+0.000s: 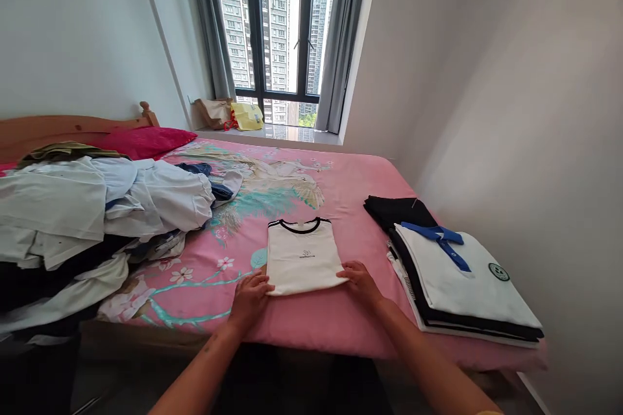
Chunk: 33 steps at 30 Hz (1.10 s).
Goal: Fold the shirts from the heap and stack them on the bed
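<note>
A white T-shirt (pixel 304 266) with a black collar and a small dark chest print lies folded into a rectangle on the bed. At its lower left corner, my left hand (pixel 252 295) pinches the hem, fingers closed on the cloth. My right hand (pixel 359 280) grips the lower right corner in the same way. The shirt rests on the pink bedsheet (pixel 311 324) with its collar facing the window. Parts of my fingertips are hidden under or behind the fabric.
Folded clothes, topped by a white polo shirt (pixel 472 285) with a blue collar, are stacked at right. Black folded cloth (pixel 399 209) lies behind them. A loose clothes heap (pixel 146 194) covers the left side, near a red pillow (pixel 146 141). Bags (pixel 247 116) sit on the windowsill.
</note>
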Each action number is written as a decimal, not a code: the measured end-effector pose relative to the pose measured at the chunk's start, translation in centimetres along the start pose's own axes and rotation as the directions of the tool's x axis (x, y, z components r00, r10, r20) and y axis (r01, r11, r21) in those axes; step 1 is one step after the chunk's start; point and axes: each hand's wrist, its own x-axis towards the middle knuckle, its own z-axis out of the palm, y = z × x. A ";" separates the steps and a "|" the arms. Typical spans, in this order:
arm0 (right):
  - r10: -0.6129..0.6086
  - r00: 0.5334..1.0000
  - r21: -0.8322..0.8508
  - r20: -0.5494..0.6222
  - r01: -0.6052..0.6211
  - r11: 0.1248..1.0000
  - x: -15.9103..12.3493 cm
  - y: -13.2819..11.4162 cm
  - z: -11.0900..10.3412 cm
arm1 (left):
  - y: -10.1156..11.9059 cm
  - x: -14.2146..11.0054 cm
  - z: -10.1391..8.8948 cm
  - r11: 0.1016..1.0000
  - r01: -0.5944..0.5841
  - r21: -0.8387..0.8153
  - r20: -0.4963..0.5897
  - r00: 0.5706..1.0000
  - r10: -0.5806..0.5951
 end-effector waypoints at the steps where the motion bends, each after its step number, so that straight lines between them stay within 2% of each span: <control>1: 0.005 1.000 0.003 -0.029 -0.005 1.000 -1.5 0.4 0.6 | 0.1 -1.1 0.2 1.000 -0.005 0.003 -0.015 1.000 0.005; 5: -0.025 0.994 0.017 -0.111 0.027 0.999 -6.2 0.7 1.5 | 0.9 -4.7 -0.4 1.000 -0.026 -0.005 -0.068 0.997 0.026; 9: -0.057 0.998 0.036 -0.027 0.058 0.998 -10.2 -0.5 1.2 | 1.4 -8.3 -1.1 0.996 0.004 -0.088 -0.006 1.000 -0.004; 11: 0.042 0.998 0.104 -0.045 -0.037 0.994 -11.1 -1.1 0.9 | 1.6 -9.0 -1.5 0.982 0.073 -0.174 0.038 0.997 -0.067; 13: 0.223 0.972 0.207 -0.069 -0.205 0.957 -10.9 -1.5 0.6 | 1.8 -8.3 -1.9 0.929 0.205 -0.307 0.090 0.978 -0.186; 16: 0.484 0.875 0.403 0.005 -0.445 0.800 -8.4 -1.9 0.4 | 1.7 -5.1 -2.0 0.738 0.461 -0.493 0.201 0.885 -0.419; 19: 0.584 0.808 0.502 0.077 -0.538 0.678 -5.2 -2.0 0.7 | 1.4 -1.2 -1.4 0.610 0.581 -0.539 0.291 0.808 -0.512; 22: 0.622 0.772 0.516 0.127 -0.587 0.624 -2.5 -1.8 1.2 | 0.8 1.5 -0.8 0.530 0.653 -0.541 0.391 0.753 -0.529; 27: 0.693 0.683 0.502 0.230 -0.694 0.517 0.1 -0.7 1.6 | -0.2 3.2 -0.8 0.375 0.791 -0.483 0.560 0.608 -0.563; 30: 0.711 0.647 0.493 0.276 -0.730 0.473 0.9 -0.2 1.5 | -0.9 3.7 -1.0 0.299 0.841 -0.451 0.661 0.539 -0.521; 33: 0.714 0.618 0.482 0.330 -0.760 0.435 1.4 0.2 1.4 | -1.5 4.1 -1.1 0.227 0.863 -0.451 0.744 0.504 -0.440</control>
